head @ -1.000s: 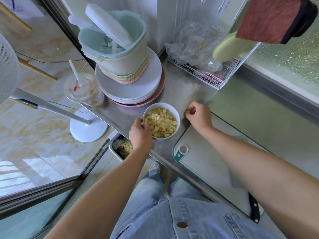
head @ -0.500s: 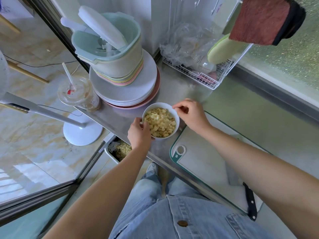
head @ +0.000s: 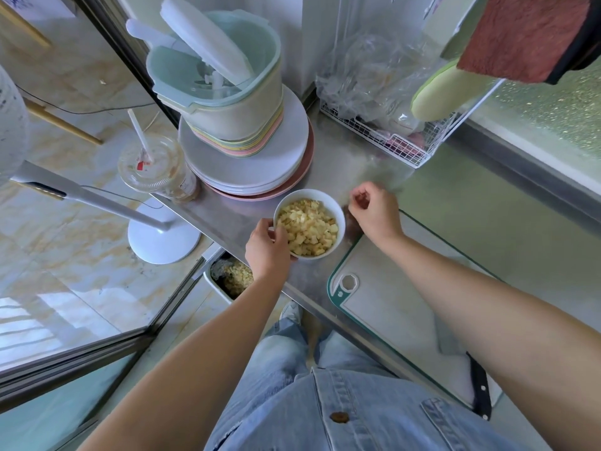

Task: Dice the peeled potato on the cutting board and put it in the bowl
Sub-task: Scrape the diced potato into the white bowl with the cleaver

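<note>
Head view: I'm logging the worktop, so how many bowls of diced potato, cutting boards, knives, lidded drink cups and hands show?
Bowl of diced potato: 1
Cutting board: 1
Knife: 1
Drink cup: 1
Hands: 2, left hand and right hand
Total: 6

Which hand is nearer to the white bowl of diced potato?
Left. The left hand grips the white bowl at its near-left rim; the right hand hovers just right of it, apart.

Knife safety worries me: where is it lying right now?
In the head view, the knife lies lower right on the cutting board, its black handle at the board's near edge, partly under the right forearm.
</note>
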The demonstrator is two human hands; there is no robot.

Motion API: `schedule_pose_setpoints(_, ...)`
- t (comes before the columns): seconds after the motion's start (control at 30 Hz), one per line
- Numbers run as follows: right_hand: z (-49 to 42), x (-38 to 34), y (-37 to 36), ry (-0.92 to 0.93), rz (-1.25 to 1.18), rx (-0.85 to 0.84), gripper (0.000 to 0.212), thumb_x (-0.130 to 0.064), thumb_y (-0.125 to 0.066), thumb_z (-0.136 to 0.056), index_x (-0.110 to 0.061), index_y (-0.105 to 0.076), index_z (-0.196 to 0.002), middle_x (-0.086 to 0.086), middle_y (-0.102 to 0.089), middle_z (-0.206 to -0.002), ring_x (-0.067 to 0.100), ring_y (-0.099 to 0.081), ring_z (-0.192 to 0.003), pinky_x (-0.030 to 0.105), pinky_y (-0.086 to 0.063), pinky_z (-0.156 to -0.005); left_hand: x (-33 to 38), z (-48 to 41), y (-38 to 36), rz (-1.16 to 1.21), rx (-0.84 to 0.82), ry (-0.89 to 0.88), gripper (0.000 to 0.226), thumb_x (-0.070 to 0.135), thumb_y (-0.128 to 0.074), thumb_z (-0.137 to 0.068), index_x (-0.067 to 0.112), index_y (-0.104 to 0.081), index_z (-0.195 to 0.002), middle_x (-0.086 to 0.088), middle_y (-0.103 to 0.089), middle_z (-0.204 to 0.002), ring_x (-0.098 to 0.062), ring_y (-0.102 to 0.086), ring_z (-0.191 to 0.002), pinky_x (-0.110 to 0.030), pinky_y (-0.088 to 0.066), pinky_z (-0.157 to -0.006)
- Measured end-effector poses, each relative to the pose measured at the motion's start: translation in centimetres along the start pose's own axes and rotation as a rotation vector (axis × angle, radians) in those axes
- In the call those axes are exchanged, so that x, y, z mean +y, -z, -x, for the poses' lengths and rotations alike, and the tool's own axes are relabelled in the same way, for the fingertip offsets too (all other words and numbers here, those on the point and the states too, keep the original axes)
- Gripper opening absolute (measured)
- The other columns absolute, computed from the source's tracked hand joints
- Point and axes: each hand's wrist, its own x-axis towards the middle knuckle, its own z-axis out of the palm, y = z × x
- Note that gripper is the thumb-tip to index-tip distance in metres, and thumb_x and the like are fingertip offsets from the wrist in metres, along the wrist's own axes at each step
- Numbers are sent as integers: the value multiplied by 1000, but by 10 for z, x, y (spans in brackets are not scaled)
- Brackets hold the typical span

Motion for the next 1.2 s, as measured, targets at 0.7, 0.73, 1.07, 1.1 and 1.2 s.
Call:
schedule_pose_setpoints(0.7, 38, -4, 4, -118, 143, -146, 16, -17, -53, -86, -3, -58, -81, 11, -60, -83, 29, -55, -77, 33, -39, -64, -3, -1, -1, -11, -12, -5, 8, 26, -48, -98, 24, -55, -95, 3, -62, -93, -13, -65, -66, -29, -58, -52)
schedule_pose_setpoints(0.73, 39, -3, 3, -119, 240, -184, 16, -19, -57, -84, -4, -59, -87, 12, -60, -90, 30, -56, -83, 34, -41, -67, -4, -1, -1, -4, -14, 1, 8, 26, -48, -97, 24, -55, -95, 3, -63, -93, -16, -68, -69, -34, -60, -56)
schedule_pose_setpoints(1.07, 51, -8, -8, -133, 508, -279, 24, -22, -60, -84, -1, -65, -95, 14, -57, -103, 30, -57, -95, 33, -40, -66, -5, -1, 3, 11, -54, 13, 9, 28, -49, -98, 23, -56, -99, 1, -65, -97, -19, -70, -71, -39, -61, -59)
schedule_pose_setpoints(1.1, 52, -8, -8, -123, 526, -281, 25, -23, -60, -84, 0, -64, -95, 14, -56, -103, 30, -56, -96, 33, -40, -66, -4, -1, 3, 12, -57, 14, 8, 27, -49, -98, 23, -56, -99, 0, -65, -97, -18, -69, -71, -39, -61, -58)
schedule_pose_setpoints(1.2, 56, -8, -11, -85, 577, -282, 28, -25, -60, -86, 0, -62, -99, 14, -55, -106, 28, -54, -99, 34, -42, -71, -4, 0, 6, 10, -67, 2, 8, 26, -48, -98, 23, -56, -100, 3, -63, -94, -14, -68, -66, -39, -61, -60)
